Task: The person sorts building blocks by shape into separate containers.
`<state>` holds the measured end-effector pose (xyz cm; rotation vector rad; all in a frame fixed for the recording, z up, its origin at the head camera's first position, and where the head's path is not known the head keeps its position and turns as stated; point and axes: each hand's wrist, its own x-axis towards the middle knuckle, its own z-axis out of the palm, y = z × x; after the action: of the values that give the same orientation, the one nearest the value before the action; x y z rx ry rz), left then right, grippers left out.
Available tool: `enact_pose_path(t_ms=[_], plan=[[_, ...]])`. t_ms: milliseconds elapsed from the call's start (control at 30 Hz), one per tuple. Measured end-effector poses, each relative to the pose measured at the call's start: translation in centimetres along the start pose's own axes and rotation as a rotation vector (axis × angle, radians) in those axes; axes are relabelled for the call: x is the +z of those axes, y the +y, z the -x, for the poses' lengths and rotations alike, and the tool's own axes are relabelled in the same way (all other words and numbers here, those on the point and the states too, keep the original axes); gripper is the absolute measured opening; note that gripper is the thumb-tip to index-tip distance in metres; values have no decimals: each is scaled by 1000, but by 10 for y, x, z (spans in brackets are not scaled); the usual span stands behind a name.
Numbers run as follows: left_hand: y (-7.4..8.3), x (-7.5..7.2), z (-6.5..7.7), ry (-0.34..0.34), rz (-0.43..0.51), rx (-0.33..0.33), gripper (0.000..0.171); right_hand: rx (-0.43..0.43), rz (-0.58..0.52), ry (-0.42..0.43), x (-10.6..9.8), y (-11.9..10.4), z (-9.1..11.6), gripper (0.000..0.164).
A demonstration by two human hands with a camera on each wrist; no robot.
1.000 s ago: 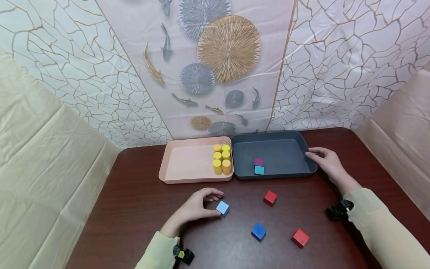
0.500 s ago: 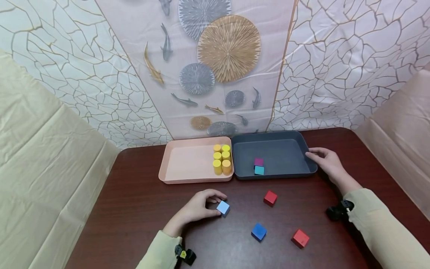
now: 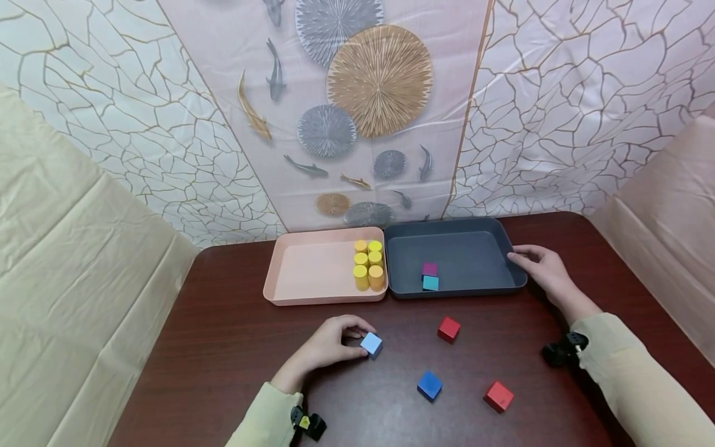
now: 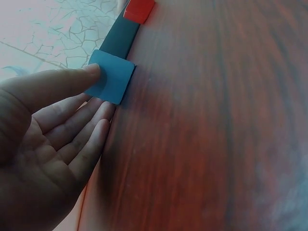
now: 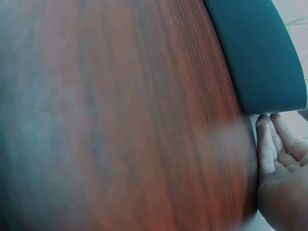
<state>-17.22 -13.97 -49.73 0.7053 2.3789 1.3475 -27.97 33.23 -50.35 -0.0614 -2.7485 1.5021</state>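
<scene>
Between thumb and fingers, my left hand [image 3: 326, 343] pinches a light blue cube [image 3: 371, 344] near the middle of the table. The left wrist view shows the thumb flat on one face of that cube [image 4: 113, 77], with the fingers at its other side. My right hand [image 3: 544, 273] holds the right end of a dark blue-grey tray [image 3: 463, 293], thumb over the rim. In the right wrist view its fingers [image 5: 269, 139] are against the tray's outer end wall. A purple cube [image 3: 429, 269] and a turquoise cube [image 3: 431, 283] lie inside this tray.
Left of the dark tray, touching it, stands a pink tray [image 3: 307, 267] with several yellow cylinders [image 3: 362, 276] grouped at its right end. On the table are a red cube [image 3: 449, 329], a blue cube [image 3: 429, 385] and another red cube [image 3: 498, 396]. Patterned cloth hangs behind.
Over the last second the left hand has shifted very slightly right and its fingers have moved closer around the light blue cube. The right hand and the trays have stayed put.
</scene>
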Motion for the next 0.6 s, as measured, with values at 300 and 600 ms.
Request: enact_pose_path(t_ms=[300,600], plan=[[2,1,-2,23,-3,-24,29,7,5,-8,-1,-1,-1,62],[3,6,-5,57,-5,-34,29,1,-3,-5,0,0,-1,61]])
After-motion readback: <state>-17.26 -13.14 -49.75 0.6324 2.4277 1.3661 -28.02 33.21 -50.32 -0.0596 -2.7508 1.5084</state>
